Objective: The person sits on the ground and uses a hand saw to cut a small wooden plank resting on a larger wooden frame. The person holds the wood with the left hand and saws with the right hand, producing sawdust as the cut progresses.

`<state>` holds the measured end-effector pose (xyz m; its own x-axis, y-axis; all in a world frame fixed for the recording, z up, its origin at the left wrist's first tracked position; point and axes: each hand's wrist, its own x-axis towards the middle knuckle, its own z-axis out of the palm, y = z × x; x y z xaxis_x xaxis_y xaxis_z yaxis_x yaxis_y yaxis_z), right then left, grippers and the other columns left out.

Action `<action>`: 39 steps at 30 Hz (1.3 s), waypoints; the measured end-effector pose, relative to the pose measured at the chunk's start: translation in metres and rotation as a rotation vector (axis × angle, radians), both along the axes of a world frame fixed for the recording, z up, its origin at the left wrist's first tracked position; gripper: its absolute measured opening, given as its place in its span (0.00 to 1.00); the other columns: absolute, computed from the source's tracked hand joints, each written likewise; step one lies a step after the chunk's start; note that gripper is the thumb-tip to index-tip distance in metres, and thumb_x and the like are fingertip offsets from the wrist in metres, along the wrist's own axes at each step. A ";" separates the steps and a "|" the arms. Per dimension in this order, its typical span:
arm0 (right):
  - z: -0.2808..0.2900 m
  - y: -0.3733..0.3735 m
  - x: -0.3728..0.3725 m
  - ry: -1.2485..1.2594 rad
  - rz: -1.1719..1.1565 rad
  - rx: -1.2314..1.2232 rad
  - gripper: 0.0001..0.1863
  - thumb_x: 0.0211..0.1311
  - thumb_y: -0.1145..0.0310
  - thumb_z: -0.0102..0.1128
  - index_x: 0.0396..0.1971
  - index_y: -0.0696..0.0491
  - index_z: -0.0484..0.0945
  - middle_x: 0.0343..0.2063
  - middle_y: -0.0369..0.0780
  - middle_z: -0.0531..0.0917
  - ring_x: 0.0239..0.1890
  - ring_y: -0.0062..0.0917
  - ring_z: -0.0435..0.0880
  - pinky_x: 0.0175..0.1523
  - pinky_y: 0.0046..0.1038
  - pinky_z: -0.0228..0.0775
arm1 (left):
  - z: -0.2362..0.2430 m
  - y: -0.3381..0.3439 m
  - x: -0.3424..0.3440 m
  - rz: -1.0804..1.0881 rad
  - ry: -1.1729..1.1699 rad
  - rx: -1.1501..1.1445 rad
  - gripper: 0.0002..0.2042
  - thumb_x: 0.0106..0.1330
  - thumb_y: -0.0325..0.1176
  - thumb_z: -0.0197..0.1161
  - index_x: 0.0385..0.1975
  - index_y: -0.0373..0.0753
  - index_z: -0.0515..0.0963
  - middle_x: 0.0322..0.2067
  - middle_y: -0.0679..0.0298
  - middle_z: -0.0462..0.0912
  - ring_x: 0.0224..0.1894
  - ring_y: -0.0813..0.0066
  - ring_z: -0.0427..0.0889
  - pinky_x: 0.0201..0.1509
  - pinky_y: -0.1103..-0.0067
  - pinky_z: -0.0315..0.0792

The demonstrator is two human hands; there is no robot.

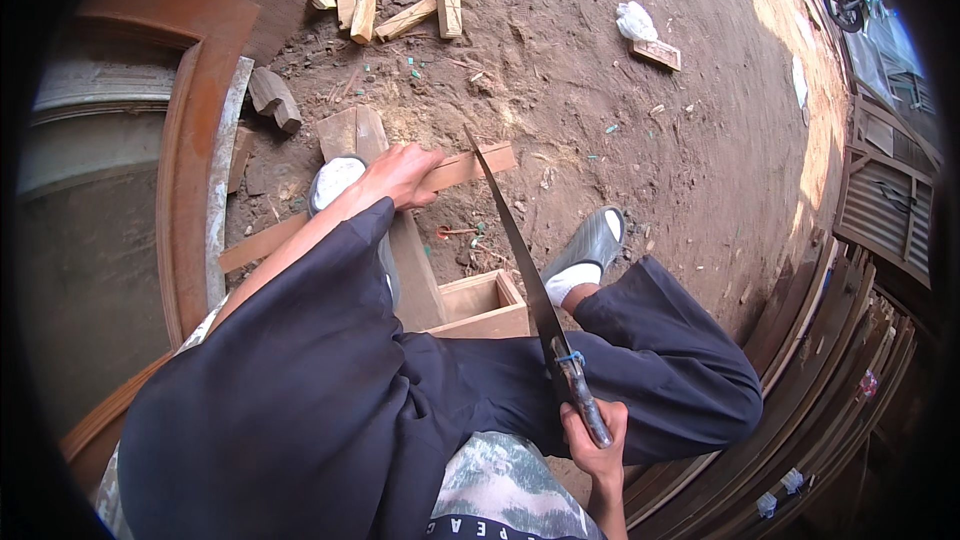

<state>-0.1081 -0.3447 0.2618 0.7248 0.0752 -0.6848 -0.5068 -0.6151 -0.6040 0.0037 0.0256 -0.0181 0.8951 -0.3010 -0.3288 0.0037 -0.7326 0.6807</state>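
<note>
My left hand is closed round a narrow wooden strip, which lies across a thicker wooden block beside my left foot. The strip's other end shows past my forearm on the left. In my right hand is the dark handle of a handsaw, with blue cord tied where the handle meets the blade. The long blade slants up and away to the left. Its tip region crosses the strip near the strip's right end; whether the teeth touch the wood I cannot tell.
An open wooden box sits between my legs. Short wood offcuts lie scattered on the dirt ground ahead. A brown wooden frame stands at the left, long stacked planks at the right. A white plastic bag lies farther off.
</note>
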 end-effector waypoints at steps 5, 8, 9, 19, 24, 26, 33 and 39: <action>0.033 0.020 0.031 0.036 0.025 0.026 0.14 0.60 0.76 0.64 0.16 0.61 0.74 0.10 0.34 0.69 0.16 0.10 0.64 0.21 0.27 0.56 | 0.013 -0.016 0.005 0.016 0.092 0.118 0.19 0.52 0.33 0.74 0.42 0.34 0.77 0.34 0.43 0.85 0.45 0.39 0.86 0.49 0.55 0.81; 0.009 0.042 0.064 0.023 0.149 0.012 0.14 0.62 0.75 0.63 0.17 0.61 0.75 0.11 0.35 0.70 0.17 0.11 0.65 0.22 0.28 0.58 | 0.013 -0.016 -0.002 0.049 0.044 0.161 0.18 0.52 0.33 0.73 0.41 0.35 0.78 0.32 0.44 0.85 0.41 0.40 0.86 0.47 0.56 0.81; 0.003 0.044 0.072 -0.003 0.232 0.028 0.14 0.62 0.75 0.63 0.18 0.62 0.76 0.11 0.36 0.71 0.17 0.12 0.66 0.22 0.28 0.59 | 0.013 -0.012 -0.006 0.072 0.011 0.176 0.17 0.53 0.33 0.73 0.40 0.36 0.79 0.31 0.45 0.86 0.39 0.40 0.86 0.46 0.56 0.81; 0.039 0.064 0.056 0.130 0.071 -0.012 0.19 0.62 0.76 0.65 0.13 0.58 0.69 0.10 0.28 0.67 0.15 0.08 0.60 0.20 0.24 0.49 | 0.016 -0.015 -0.004 0.041 0.093 0.159 0.19 0.54 0.31 0.72 0.43 0.32 0.75 0.33 0.43 0.85 0.43 0.39 0.87 0.49 0.56 0.82; 0.048 0.051 0.043 0.114 0.002 -0.073 0.18 0.63 0.76 0.65 0.14 0.58 0.69 0.10 0.28 0.66 0.15 0.09 0.59 0.20 0.25 0.48 | 0.012 -0.011 -0.004 0.049 0.050 0.118 0.18 0.54 0.31 0.73 0.43 0.35 0.75 0.30 0.45 0.84 0.40 0.40 0.86 0.47 0.54 0.80; 0.050 0.043 0.043 0.167 -0.077 -0.079 0.17 0.62 0.76 0.65 0.15 0.60 0.72 0.09 0.33 0.68 0.15 0.11 0.62 0.20 0.26 0.53 | 0.013 -0.011 -0.003 0.052 0.048 0.125 0.18 0.54 0.31 0.73 0.42 0.35 0.75 0.30 0.44 0.84 0.40 0.40 0.86 0.47 0.54 0.80; 0.013 0.067 0.057 0.035 0.019 -0.066 0.15 0.63 0.76 0.64 0.17 0.60 0.73 0.11 0.31 0.70 0.18 0.09 0.62 0.21 0.24 0.52 | 0.009 -0.010 -0.004 0.046 0.016 0.122 0.19 0.54 0.31 0.74 0.42 0.33 0.75 0.29 0.45 0.84 0.39 0.39 0.86 0.46 0.54 0.81; -0.013 0.068 0.040 0.006 0.034 -0.023 0.18 0.65 0.76 0.65 0.16 0.58 0.71 0.12 0.27 0.67 0.18 0.09 0.60 0.21 0.23 0.49 | 0.013 -0.011 -0.003 0.044 0.008 0.125 0.18 0.54 0.30 0.73 0.41 0.33 0.74 0.29 0.44 0.84 0.39 0.40 0.87 0.45 0.55 0.81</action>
